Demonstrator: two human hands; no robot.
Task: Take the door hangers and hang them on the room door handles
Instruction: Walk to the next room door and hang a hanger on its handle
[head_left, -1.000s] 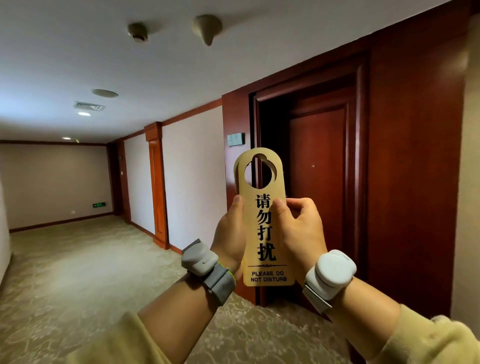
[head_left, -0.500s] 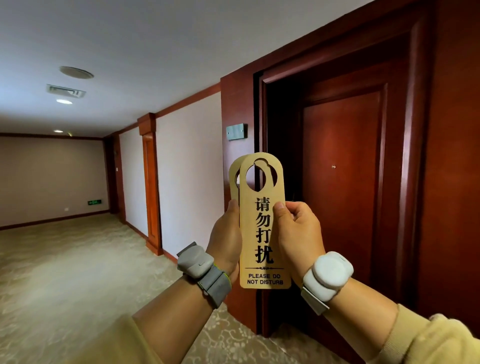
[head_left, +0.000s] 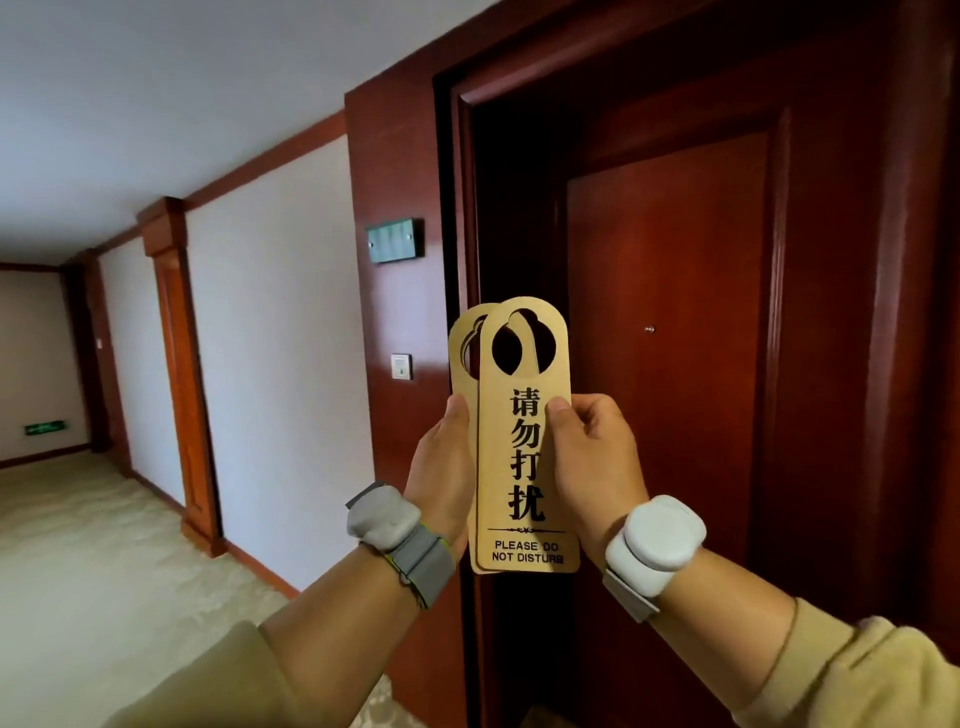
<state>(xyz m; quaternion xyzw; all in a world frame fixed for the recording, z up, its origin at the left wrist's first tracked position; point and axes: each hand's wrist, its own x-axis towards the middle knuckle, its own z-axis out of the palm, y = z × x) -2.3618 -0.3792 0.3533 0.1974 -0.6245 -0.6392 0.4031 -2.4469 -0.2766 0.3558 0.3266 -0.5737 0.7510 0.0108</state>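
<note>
I hold two gold "please do not disturb" door hangers upright in front of me. The front hanger (head_left: 524, 467) is pinched by my right hand (head_left: 597, 467), thumb on its printed face. The rear hanger (head_left: 464, 343) peeks out at the left behind it, held by my left hand (head_left: 441, 478). The two hangers are fanned slightly apart at the top. Behind them is a dark red wooden room door (head_left: 670, 364) set back in its frame. No door handle is visible; my hands and the hangers cover the door's left edge.
A green room-number plate (head_left: 395, 240) and a small white switch (head_left: 401, 367) sit on the wood panel left of the door. The carpeted corridor (head_left: 104, 561) runs off to the left, with a wooden pilaster (head_left: 182, 374) and a green exit sign (head_left: 45, 428) far down.
The door has come closer and now fills the right half of the view. The front hanger has slid right off the rear one, so both tops show.
</note>
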